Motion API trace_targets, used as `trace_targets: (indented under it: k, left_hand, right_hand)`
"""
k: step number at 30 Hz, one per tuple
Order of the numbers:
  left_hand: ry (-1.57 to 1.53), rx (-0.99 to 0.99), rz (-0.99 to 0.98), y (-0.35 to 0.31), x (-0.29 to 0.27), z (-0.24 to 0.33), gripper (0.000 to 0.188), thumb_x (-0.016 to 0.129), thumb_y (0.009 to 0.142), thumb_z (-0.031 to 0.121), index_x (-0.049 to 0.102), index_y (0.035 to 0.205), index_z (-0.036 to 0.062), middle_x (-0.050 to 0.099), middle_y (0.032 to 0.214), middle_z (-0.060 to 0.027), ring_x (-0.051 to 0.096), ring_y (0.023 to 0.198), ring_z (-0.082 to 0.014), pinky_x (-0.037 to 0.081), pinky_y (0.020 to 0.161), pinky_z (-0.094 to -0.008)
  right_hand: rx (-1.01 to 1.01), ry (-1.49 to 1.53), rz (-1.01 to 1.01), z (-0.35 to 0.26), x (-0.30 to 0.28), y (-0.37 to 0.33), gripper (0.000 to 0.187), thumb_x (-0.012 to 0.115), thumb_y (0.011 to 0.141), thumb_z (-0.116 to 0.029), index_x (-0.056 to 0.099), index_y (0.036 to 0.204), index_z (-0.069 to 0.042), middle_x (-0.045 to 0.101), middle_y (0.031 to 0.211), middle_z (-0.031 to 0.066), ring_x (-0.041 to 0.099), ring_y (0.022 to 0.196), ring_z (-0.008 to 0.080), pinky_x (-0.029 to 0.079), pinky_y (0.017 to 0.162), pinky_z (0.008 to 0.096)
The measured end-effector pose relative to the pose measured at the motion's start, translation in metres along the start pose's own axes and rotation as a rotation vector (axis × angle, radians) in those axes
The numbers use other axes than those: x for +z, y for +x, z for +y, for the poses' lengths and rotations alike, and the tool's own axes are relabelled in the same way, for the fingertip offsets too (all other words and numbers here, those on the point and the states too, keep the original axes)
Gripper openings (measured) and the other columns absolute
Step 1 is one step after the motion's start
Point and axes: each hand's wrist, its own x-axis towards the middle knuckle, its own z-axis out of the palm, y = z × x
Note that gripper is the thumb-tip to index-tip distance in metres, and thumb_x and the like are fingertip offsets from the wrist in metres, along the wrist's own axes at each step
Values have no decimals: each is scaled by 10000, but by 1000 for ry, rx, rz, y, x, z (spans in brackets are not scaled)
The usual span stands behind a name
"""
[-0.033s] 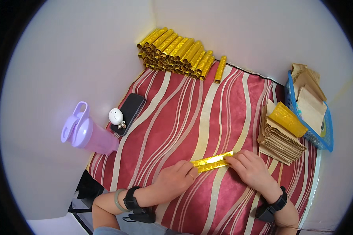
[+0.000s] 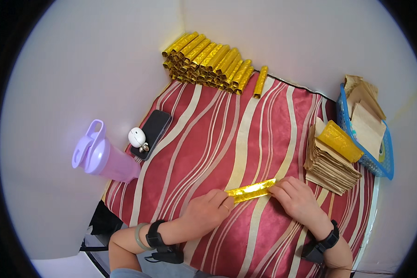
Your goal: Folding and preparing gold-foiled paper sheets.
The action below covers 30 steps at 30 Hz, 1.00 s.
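A strip of shiny gold foil paper [image 2: 251, 191], folded lengthwise with a crease along it, lies across the near middle of the cloth. My left hand [image 2: 207, 211] pinches its left end; a ring shows on one finger. At the other end, the closed fingers of my right hand [image 2: 295, 200] hold the strip's right edge. Fingertips hide both ends. Stacked at the far left is a pile of folded gold paper tubes [image 2: 208, 62], their hollow ends facing me. One single gold tube [image 2: 260, 82] lies just right of that pile.
The red striped cloth [image 2: 208, 134] covers the table. On the left stand a lilac bottle [image 2: 111, 160] and a black phone [image 2: 156, 127] with a white earbud case [image 2: 136, 137] on it. Right: a brown paper stack [image 2: 331, 169], a gold sheet [image 2: 340, 141] and a blue basket [image 2: 380, 169]. White walls enclose the far side.
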Motion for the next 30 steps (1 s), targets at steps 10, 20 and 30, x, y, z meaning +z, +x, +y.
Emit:
trace_targets:
  k: [10,20,30]
  left_hand:
    - [-260,-292,32,15,-4,-12,172,700,775,80,633,932,60,600,805,-44,580,818,-225,474,681,-354]
    - [-345,-384,-11,18,-7,-18,221,734,769,89,626,958,48,559,965,-82,524,927,-255,435,801,-356]
    - [-262,-134,103,22,-7,-28,149,725,745,97,695,890,79,559,785,-28,549,829,-220,456,681,-329]
  right_hand:
    - [294,460,-42,15,-1,18,136,661,842,-97,600,948,-37,567,878,106,583,850,292,479,715,371]
    - [292,547,20,18,3,17,178,668,830,-71,575,978,-35,559,894,111,573,866,293,466,762,372]
    - [3,89,170,23,-5,12,208,661,740,-88,617,941,-60,569,817,63,581,800,225,480,708,331]
